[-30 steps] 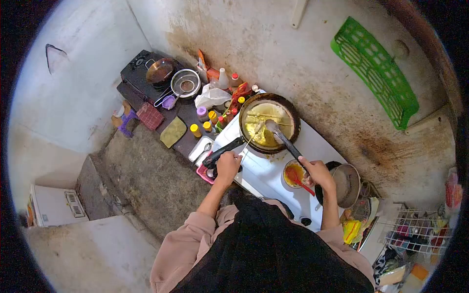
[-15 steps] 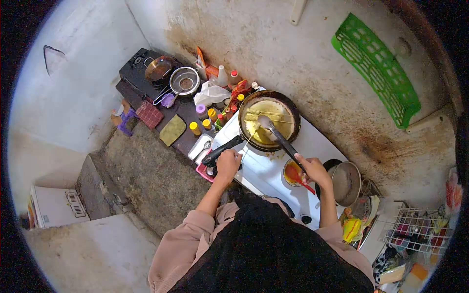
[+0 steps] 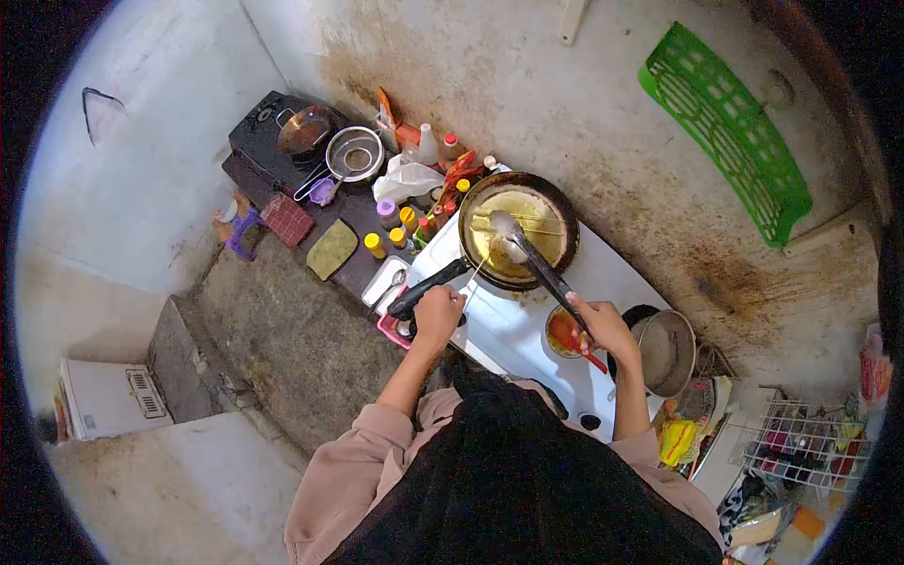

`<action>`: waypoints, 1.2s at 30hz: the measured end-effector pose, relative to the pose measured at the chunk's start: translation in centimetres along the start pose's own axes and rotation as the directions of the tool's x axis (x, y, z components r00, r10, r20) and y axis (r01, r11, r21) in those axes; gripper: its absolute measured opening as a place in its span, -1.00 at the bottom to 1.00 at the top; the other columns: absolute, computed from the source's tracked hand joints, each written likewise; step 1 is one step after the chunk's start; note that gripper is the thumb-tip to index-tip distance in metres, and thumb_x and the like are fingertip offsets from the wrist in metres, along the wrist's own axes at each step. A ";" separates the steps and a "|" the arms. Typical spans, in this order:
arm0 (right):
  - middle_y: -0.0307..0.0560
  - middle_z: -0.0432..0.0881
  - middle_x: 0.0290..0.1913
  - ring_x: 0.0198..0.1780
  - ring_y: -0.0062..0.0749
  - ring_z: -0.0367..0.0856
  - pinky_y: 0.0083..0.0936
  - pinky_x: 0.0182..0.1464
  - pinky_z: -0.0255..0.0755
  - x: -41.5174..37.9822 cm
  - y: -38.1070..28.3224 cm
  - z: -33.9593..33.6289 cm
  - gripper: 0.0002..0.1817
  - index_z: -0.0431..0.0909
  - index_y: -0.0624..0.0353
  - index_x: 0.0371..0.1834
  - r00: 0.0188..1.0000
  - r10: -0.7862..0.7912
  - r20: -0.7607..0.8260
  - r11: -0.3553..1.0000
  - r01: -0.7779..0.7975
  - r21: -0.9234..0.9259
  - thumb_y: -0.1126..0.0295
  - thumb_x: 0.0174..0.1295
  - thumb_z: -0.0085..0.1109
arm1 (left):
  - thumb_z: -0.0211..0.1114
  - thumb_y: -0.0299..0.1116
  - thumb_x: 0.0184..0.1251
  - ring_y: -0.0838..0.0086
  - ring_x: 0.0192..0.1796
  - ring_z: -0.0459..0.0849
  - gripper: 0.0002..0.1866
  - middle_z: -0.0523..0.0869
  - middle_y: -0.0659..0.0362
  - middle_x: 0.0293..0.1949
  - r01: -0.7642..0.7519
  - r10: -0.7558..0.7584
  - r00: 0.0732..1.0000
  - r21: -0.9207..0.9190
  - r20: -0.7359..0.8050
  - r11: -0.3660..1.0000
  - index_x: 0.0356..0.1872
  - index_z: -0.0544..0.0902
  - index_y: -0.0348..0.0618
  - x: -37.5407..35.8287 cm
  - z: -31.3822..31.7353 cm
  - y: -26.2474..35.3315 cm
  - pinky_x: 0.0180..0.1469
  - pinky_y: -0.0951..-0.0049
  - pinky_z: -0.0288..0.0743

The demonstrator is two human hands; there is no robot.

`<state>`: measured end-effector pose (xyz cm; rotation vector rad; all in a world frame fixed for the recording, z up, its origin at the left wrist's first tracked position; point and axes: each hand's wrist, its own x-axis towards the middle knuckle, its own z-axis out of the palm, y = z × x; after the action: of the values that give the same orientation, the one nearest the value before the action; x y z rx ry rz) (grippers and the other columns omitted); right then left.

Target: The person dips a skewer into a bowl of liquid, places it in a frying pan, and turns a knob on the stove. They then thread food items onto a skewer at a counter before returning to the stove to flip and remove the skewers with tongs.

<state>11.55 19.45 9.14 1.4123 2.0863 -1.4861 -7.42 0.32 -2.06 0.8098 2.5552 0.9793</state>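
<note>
A dark-rimmed frying pan (image 3: 568, 202) sits on the white stove, with yellowish food (image 3: 485, 235) and thin skewers lying across it. My right hand (image 3: 603, 330) is closed round the black handle of metal-tipped tongs (image 3: 541, 268), whose tips are at the food inside the pan. My left hand (image 3: 438, 315) is closed beside the pan's black handle (image 3: 428, 290), pinching the end of a thin skewer (image 3: 478, 268) that runs up over the pan's near rim. Close under my right hand stands a bowl of orange-red sauce (image 3: 562, 330) with a red-handled utensil (image 3: 593, 361) in it.
A pot (image 3: 667, 353) stands right of the sauce bowl. Several seasoning bottles (image 3: 388, 212) line the stove's left side, near a white tray with a spoon (image 3: 386, 282). Farther left are a strainer (image 3: 356, 155) and a yellow-green cloth (image 3: 332, 250). A stained wall rises behind the pan.
The tongs' tips have shifted slightly up and left over the food, and now look more spread. The yellow food between them lies differently. My left hand has barely moved.
</note>
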 end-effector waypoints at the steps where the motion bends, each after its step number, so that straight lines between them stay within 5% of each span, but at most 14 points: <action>1: -0.10 0.47 -0.73 -0.74 -0.45 0.50 -0.52 -0.64 0.40 0.0 0.0 -0.1 -0.34 0.51 0.36 -0.59 1.000 0.001 -0.001 1.000 -0.001 0.015 -0.17 0.12 -0.05 | 0.28 -0.21 0.00 0.11 -0.45 0.60 -0.74 0.61 -0.01 -0.55 0.025 -0.026 1.000 0.011 0.013 1.000 -0.57 0.60 -0.24 0.0 -0.1 0.2 -0.38 0.22 0.44; 7: -0.13 0.46 -0.74 -0.77 -0.49 0.45 -0.54 -0.65 0.39 -0.1 0.3 -0.4 -0.33 0.50 0.36 -0.61 0.996 0.023 -0.081 0.991 -0.033 -0.127 -0.19 0.12 -0.06 | 0.28 -0.18 0.01 0.15 -0.47 0.61 -0.75 0.62 0.04 -0.56 0.012 -0.013 1.000 0.078 0.009 0.997 -0.56 0.62 -0.18 -0.2 -0.2 0.1 -0.40 0.25 0.46; 13: -0.10 0.47 -0.74 -0.77 -0.46 0.47 -0.53 -0.67 0.39 -0.3 -0.2 0.1 -0.33 0.50 0.36 -0.61 0.999 -0.035 -0.019 0.999 0.036 0.026 -0.19 0.11 -0.05 | 0.28 -0.21 -0.02 0.13 -0.42 0.61 -0.78 0.62 0.03 -0.52 0.029 -0.031 0.999 0.075 0.029 0.997 -0.59 0.61 -0.16 -0.1 -0.3 0.3 -0.38 0.22 0.48; 19: -0.12 0.46 -0.69 -0.79 -0.52 0.43 -0.62 -0.76 0.34 0.0 0.8 -0.5 -0.37 0.47 0.39 -0.51 0.997 0.070 -0.038 0.994 -0.073 -0.087 -0.13 0.15 -0.04 | 0.27 -0.15 0.02 0.14 -0.42 0.62 -0.73 0.63 0.04 -0.53 0.014 -0.015 1.000 0.101 0.003 0.995 -0.55 0.62 -0.16 -0.2 -0.2 0.2 -0.38 0.24 0.47; 25: -0.07 0.48 -0.72 -0.78 -0.46 0.46 -0.54 -0.70 0.36 -0.3 0.2 0.0 -0.33 0.49 0.35 -0.62 1.000 -0.028 -0.011 0.997 0.028 0.072 -0.20 0.10 -0.03 | 0.27 -0.14 0.01 0.13 -0.42 0.62 -0.73 0.63 0.03 -0.53 0.009 -0.009 1.000 0.085 -0.001 0.996 -0.55 0.62 -0.15 0.0 0.1 -0.1 -0.37 0.22 0.47; 31: -0.09 0.49 -0.70 -0.77 -0.50 0.44 -0.56 -0.70 0.36 0.3 1.3 -0.7 -0.33 0.48 0.33 -0.64 0.994 0.079 -0.073 0.994 -0.084 -0.075 -0.20 0.11 -0.04 | 0.28 -0.21 -0.02 0.14 -0.40 0.61 -0.80 0.63 0.04 -0.47 0.035 -0.037 0.999 0.107 0.018 0.994 -0.55 0.63 -0.13 -0.1 0.0 -0.1 -0.37 0.20 0.47; 36: -0.09 0.46 -0.76 -0.77 -0.46 0.46 -0.53 -0.71 0.37 -0.1 -0.2 0.1 -0.32 0.44 0.31 -0.70 1.000 -0.023 -0.014 0.998 0.023 0.052 -0.21 0.11 -0.06 | 0.25 -0.14 0.04 0.12 -0.46 0.60 -0.74 0.61 0.02 -0.58 -0.001 0.001 1.000 0.090 -0.007 0.996 -0.54 0.63 -0.14 -0.1 0.4 -0.4 -0.39 0.21 0.46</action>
<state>11.40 19.26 9.29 1.4252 2.0930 -1.5554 -7.28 0.23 -2.63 0.8329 2.6218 0.8741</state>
